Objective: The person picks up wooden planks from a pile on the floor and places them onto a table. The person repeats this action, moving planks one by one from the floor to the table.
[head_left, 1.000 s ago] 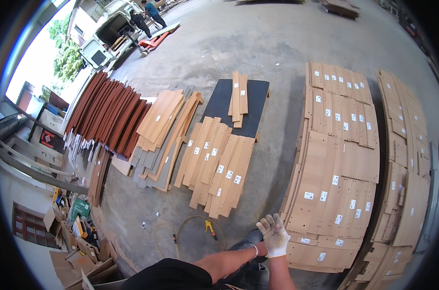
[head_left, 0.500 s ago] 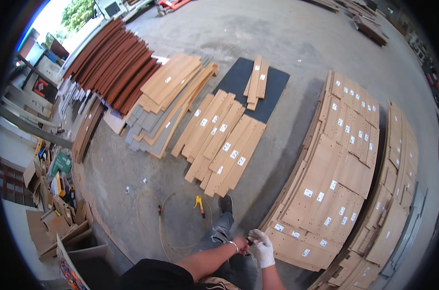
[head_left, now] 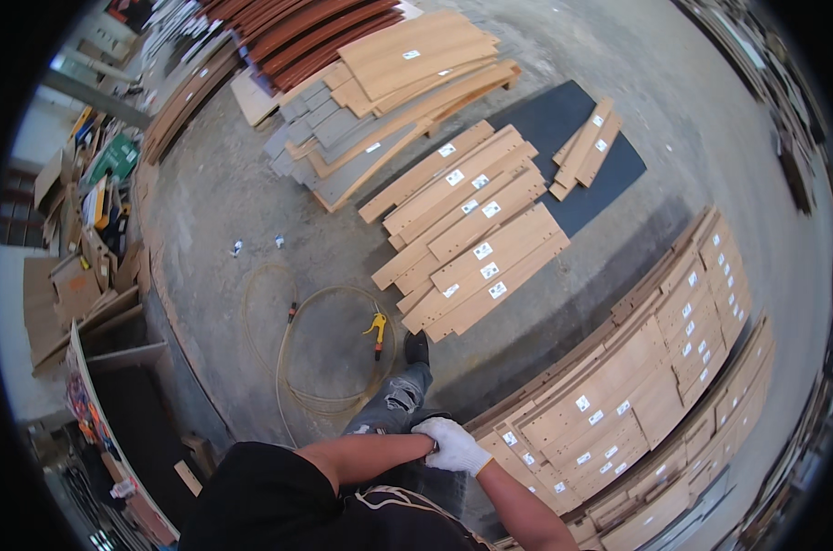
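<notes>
My two hands meet low in the picture, in front of my jeans (head_left: 402, 397). My right hand (head_left: 453, 446) wears a white knit glove and is closed over my left hand. Bare skin shows on my left forearm (head_left: 370, 456); the left hand itself lies mostly under the glove, its fingers hidden. Close by on the right is a long stack of wood-coloured panels (head_left: 609, 404) with white labels. On the floor ahead, left of my shoe (head_left: 416, 347), lies a yellow air blow gun (head_left: 376, 325) on a coiled clear hose (head_left: 283, 367).
Labelled wooden boards (head_left: 476, 216) lie in rows ahead, partly on a black sheet (head_left: 600, 197) with several narrow boards (head_left: 586, 151). Grey and wood panels (head_left: 416, 55) and red-brown boards (head_left: 315, 37) are stacked farther off. An open bin (head_left: 141, 404) and cardboard scraps (head_left: 72, 289) stand left.
My view has swung, so the boards sit farther right and the bin shows more. The gloved right hand has moved left and closed over my left hand, whose fingers were visible before.
</notes>
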### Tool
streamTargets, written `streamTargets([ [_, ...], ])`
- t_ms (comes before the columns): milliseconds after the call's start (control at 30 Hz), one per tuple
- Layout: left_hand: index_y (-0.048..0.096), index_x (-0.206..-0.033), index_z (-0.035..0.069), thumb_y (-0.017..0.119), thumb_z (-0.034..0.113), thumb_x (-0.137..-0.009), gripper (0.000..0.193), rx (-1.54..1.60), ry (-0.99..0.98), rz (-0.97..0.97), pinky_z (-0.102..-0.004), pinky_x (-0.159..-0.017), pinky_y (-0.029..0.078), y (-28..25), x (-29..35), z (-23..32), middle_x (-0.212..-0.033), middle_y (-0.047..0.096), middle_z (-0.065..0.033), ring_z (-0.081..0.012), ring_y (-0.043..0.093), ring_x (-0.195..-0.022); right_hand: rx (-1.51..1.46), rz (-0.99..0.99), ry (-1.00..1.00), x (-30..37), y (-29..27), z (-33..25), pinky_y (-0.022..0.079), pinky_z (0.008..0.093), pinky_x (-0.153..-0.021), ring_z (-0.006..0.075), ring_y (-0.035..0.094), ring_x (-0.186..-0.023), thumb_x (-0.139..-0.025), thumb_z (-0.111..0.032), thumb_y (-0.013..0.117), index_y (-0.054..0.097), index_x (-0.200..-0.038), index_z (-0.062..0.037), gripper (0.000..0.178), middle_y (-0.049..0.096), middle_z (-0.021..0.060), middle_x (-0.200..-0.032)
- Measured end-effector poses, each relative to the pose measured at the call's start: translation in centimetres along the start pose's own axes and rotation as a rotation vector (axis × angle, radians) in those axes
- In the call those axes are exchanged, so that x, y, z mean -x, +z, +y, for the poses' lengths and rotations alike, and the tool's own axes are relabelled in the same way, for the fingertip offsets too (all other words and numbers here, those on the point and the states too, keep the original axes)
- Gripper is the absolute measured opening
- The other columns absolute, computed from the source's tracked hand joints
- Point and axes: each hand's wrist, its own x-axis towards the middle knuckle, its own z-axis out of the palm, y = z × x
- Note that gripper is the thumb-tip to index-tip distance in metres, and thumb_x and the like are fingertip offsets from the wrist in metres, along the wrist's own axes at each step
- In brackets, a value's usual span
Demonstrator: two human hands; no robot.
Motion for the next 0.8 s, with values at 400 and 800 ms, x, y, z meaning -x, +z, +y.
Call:
streamTargets([
  [400, 0.070, -0.105, 0.007, 0.058, 0.020, -0.092, 0.022, 0.290, 0.239, 0.407, -0.0447, -0.087, 0.055, -5.2, 0.5, 3.1, -0.108, 0.069, -0.0169, -0.0310, 0.067, -0.101, 0.346, -0.053, -0.351, -7.1, -0.4, -1.4, 0.031, 0.0544, -0.116, 0.0367, 0.055, -0.121, -0.056, -0.013, 0.076, 0.058, -0.130, -0.0060, 0.077, 0.063, 0.0162, -0.118],
  [800, 0.071, -0.104, 0.005, 0.059, 0.017, -0.090, 0.023, 0.266, 0.141, 0.551, -0.0442, -0.095, 0.053, -3.2, -10.5, -9.0, -0.117, 0.069, -0.0210, -0.0354, 0.066, -0.112, 0.170, -0.487, 0.010, -7.3, 7.5, 8.6, 0.033, 0.0443, -0.117, 0.0414, 0.039, -0.143, -0.071, 0.005, 0.066, 0.038, -0.152, -0.0047, 0.087, 0.042, 0.0218, -0.154],
])
